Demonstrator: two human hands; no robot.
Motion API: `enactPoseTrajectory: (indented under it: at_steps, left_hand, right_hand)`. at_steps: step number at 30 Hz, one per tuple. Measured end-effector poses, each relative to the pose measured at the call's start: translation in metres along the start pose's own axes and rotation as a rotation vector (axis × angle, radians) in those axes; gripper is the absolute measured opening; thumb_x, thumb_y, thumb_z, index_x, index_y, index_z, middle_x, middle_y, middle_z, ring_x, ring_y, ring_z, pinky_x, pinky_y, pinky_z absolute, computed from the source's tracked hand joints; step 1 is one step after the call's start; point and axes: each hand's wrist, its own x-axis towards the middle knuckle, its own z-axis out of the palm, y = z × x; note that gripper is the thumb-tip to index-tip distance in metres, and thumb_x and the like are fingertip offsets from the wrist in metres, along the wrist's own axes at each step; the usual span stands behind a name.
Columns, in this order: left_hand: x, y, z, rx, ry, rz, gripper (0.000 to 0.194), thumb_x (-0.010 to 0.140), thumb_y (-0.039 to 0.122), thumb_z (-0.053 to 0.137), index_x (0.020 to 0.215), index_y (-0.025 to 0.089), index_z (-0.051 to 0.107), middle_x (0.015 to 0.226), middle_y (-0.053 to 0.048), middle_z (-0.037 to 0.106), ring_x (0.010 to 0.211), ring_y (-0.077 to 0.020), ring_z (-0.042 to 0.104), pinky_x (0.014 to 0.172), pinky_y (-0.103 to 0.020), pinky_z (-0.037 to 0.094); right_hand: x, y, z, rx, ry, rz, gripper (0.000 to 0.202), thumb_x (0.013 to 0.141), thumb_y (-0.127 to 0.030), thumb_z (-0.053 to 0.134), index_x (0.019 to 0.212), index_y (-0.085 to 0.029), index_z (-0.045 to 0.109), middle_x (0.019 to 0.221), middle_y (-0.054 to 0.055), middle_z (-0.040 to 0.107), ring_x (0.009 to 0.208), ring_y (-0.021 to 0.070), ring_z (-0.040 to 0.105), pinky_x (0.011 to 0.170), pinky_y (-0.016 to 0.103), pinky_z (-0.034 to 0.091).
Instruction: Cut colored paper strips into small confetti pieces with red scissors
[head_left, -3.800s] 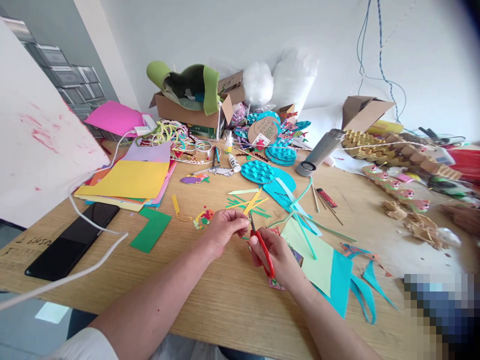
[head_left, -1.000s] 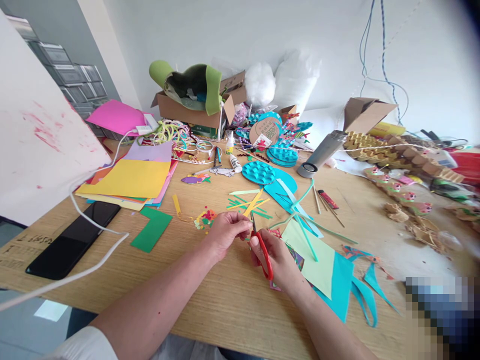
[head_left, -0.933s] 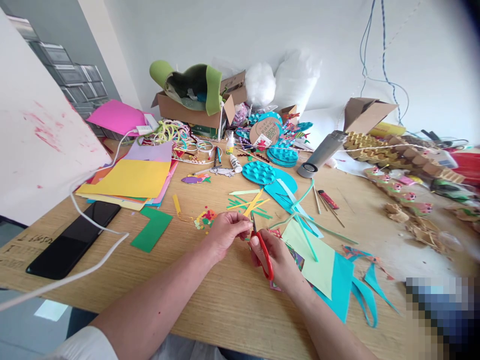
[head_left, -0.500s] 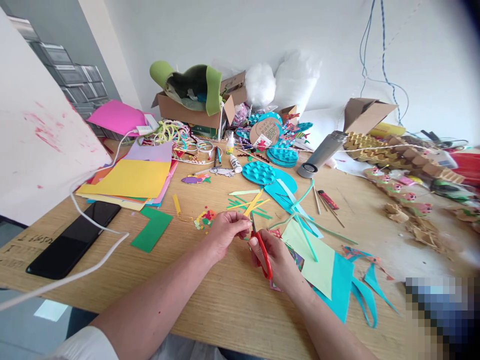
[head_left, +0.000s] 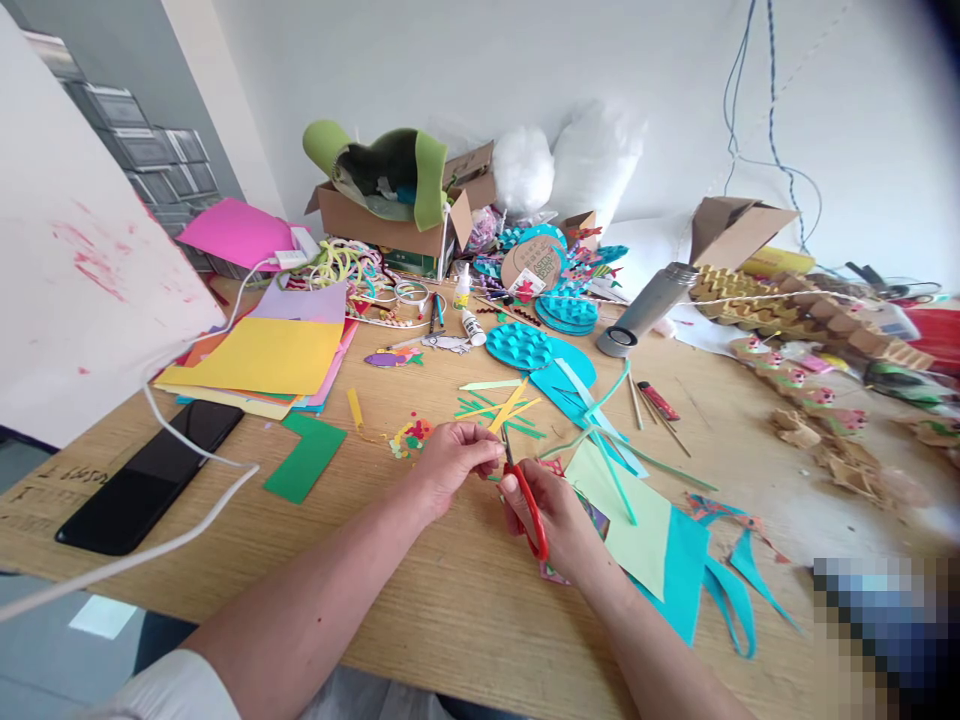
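Observation:
My right hand grips a pair of scissors by the red handles, the blades pointing away from me. Just left of the blades, my left hand is closed in a pinch at the fingertips. Whatever it pinches is too small or hidden to make out. Beyond the fingertips lie yellow paper strips crossing thin green strips. Small coloured paper dots are scattered left of them. Pale green paper and blue sheet lie beside my right forearm.
On the left are a phone, a white cable, a green paper piece and stacked coloured paper. A steel flask, glue bottle and blue egg-tray pieces stand farther back. A craft knife lies right.
Both hands and the scissors stay in nearly the same place. The whole view has shifted very slightly; no object has visibly moved on the table.

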Motion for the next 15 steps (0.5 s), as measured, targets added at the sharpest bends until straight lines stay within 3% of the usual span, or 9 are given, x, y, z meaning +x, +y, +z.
enactPoseTrajectory:
  at_steps: [15]
  left_hand:
    - [0.0019, -0.0001, -0.0026, 0.004, 0.013, -0.019, 0.014, 0.055, 0.023, 0.069, 0.061, 0.013, 0.061, 0.049, 0.003, 0.056, 0.046, -0.0074, 0.047, 0.052, -0.023, 0.037]
  right_hand:
    - [-0.0003, 0.0036, -0.0004, -0.007, -0.007, -0.002, 0.042, 0.085, -0.058, 0.056, 0.070, -0.021, 0.043, 0.051, -0.003, 0.050, 0.044, 0.0098, 0.041, 0.043, 0.023, 0.026]
